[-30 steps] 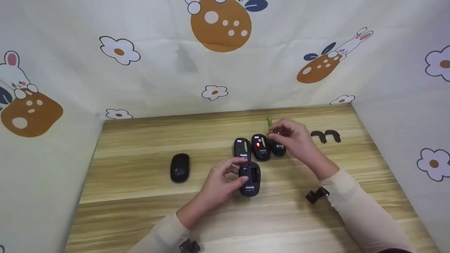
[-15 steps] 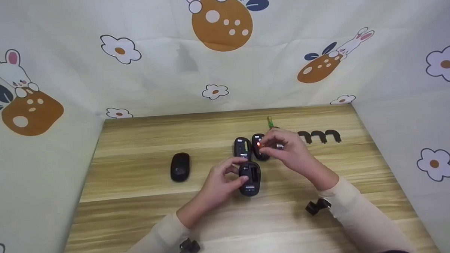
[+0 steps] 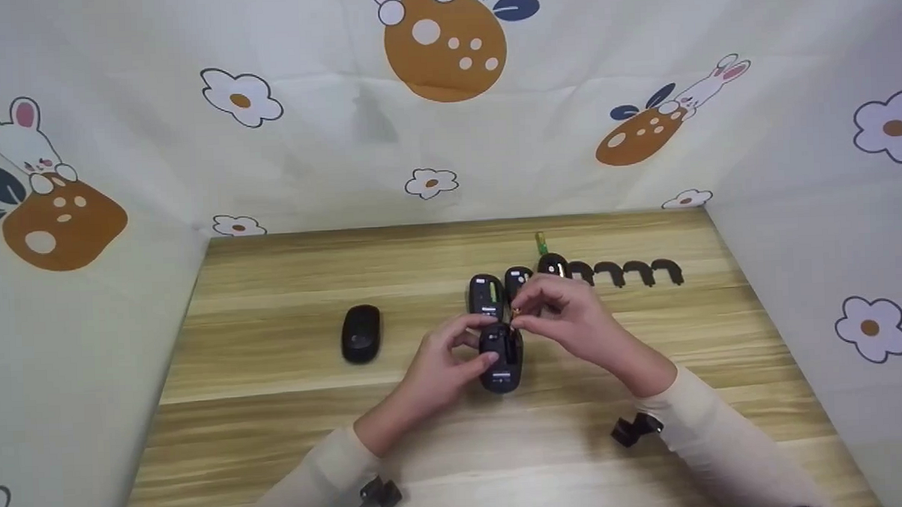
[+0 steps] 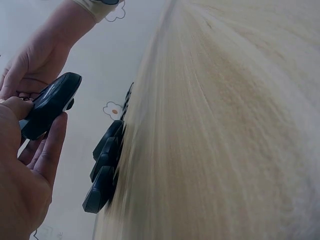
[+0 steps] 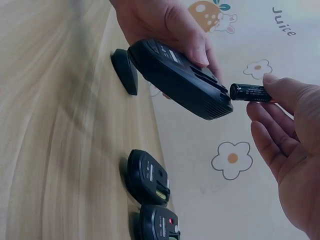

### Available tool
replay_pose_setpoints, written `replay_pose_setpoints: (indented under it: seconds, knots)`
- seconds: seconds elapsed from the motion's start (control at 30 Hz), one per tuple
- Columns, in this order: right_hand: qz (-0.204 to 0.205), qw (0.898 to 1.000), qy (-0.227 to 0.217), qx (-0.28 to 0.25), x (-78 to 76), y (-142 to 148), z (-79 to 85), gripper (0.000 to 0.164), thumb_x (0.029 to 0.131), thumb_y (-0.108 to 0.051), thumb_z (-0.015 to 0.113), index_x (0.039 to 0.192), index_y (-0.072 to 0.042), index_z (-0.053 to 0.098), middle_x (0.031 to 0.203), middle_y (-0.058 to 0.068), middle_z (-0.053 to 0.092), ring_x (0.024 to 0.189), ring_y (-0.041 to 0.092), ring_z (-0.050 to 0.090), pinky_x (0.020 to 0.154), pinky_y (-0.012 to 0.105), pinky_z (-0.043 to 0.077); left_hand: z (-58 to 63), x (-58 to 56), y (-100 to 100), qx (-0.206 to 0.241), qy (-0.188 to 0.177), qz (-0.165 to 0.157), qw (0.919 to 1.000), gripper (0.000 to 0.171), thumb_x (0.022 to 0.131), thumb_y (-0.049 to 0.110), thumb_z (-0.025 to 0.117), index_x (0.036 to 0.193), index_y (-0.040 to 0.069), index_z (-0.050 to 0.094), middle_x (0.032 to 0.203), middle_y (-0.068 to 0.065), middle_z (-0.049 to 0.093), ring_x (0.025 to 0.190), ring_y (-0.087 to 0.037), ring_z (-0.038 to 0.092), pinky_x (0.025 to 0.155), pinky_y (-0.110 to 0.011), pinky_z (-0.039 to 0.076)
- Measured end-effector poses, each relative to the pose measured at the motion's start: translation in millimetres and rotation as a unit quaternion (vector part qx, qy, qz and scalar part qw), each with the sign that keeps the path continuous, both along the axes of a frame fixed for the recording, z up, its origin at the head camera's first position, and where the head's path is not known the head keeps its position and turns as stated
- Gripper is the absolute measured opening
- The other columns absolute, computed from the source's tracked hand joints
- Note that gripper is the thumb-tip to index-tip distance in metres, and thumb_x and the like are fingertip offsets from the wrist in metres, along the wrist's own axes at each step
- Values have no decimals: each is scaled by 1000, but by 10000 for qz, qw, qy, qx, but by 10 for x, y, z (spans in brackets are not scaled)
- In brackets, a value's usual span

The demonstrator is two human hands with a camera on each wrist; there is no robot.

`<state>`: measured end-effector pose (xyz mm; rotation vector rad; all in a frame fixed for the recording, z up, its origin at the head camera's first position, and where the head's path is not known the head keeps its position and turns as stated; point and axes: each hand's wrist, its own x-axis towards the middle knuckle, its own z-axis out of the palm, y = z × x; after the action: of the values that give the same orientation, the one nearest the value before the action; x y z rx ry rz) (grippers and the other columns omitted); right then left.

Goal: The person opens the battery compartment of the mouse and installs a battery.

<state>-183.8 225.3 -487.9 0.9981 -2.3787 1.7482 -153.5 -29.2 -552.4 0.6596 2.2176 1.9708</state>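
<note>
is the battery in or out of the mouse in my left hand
Out. In the right wrist view, the right hand pinches the battery at the end of the mouse, and the slot looks empty.

In the head view, the left forearm (image 3: 301,480) comes in from 7 o'clock, slanting up between 1 and 2 o'clock, its left sleeve (image 3: 342,456) ending at the wrist. The left hand (image 3: 434,373) sits near 6 o'clock, left thumb (image 3: 474,368) and fingers curved apart in a grip. The right forearm (image 3: 731,435) slants up between 10 and 11 o'clock. The right hand (image 3: 573,313), at 2 o'clock from the left, pinches with its right thumb (image 3: 545,327), some fingers loosely bent.
</note>
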Motion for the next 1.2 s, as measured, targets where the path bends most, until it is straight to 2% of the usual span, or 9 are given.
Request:
replay_pose_setpoints:
  seconds: [0.23, 0.37, 0.6, 0.73, 0.87, 0.97, 1.1, 1.2]
  knots:
    - [85, 9998, 130, 135, 51, -42, -61, 18, 93, -5, 87, 109, -7, 78, 106, 7, 78, 92, 22, 74, 85, 34, 67, 15, 12, 2, 40, -42, -5, 10000, 48, 95, 7, 85, 141, 11, 71, 131, -5, 73, 105, -19, 75, 108, -49, 58]
    - [18, 9996, 189, 230, 66, -50, -102, 19, 93, -5, 88, 108, -10, 79, 106, 3, 77, 94, 22, 73, 86, 33, 66, 14, 17, 4, 42, -64, -3, 10000, 47, 96, 8, 85, 141, 12, 71, 132, -5, 73, 105, -20, 75, 108, -51, 58]
    - [-26, 9986, 413, 325, 91, -49, -192, 22, 88, -2, 90, 106, -10, 79, 104, 5, 75, 94, 24, 70, 85, 33, 64, 23, 20, 5, 3, -97, -8, 10000, 48, 96, 8, 85, 141, 13, 71, 132, -6, 73, 106, -20, 75, 107, -52, 58]
    - [-85, 9987, 298, 416, 120, -36, -232, 20, 90, -7, 90, 106, -14, 81, 104, 2, 72, 96, 22, 68, 89, 32, 61, 16, 11, 1, 66, -84, -11, 9999, 47, 96, 7, 85, 141, 13, 71, 130, -6, 73, 104, -20, 74, 105, -60, 58]
    - [-164, 9992, 63, 373, 145, -27, -260, 17, 92, -10, 89, 106, -18, 83, 106, 0, 70, 103, 23, 67, 97, 32, 58, -5, 4, 6, 143, -14, -43, 9999, 46, 97, 8, 85, 141, 13, 72, 130, -7, 72, 104, -21, 75, 102, -67, 58]
    - [-195, 9994, -173, 245, 158, -34, -279, 18, 94, -8, 88, 109, -16, 81, 110, 3, 69, 103, 25, 66, 97, 34, 60, 0, 7, 8, 156, 24, -51, 9999, 46, 97, 8, 85, 141, 13, 72, 130, -7, 72, 104, -21, 75, 100, -66, 59]
    - [-266, 9959, -854, 108, 182, -42, -290, 24, 98, -11, 84, 120, -12, 75, 116, 6, 72, 101, 29, 70, 95, 38, 62, 8, 7, 7, 173, 1, -17, 9998, 47, 96, 7, 85, 140, 12, 72, 128, -6, 72, 104, -22, 74, 92, -60, 64]
    - [-324, 9885, -1472, 112, 201, -47, -294, 28, 100, -14, 82, 126, -11, 73, 122, 7, 74, 107, 30, 72, 100, 41, 61, 11, 9, 8, 216, -33, -16, 9998, 47, 96, 6, 85, 140, 11, 72, 127, -5, 72, 105, -23, 73, 85, -51, 68]
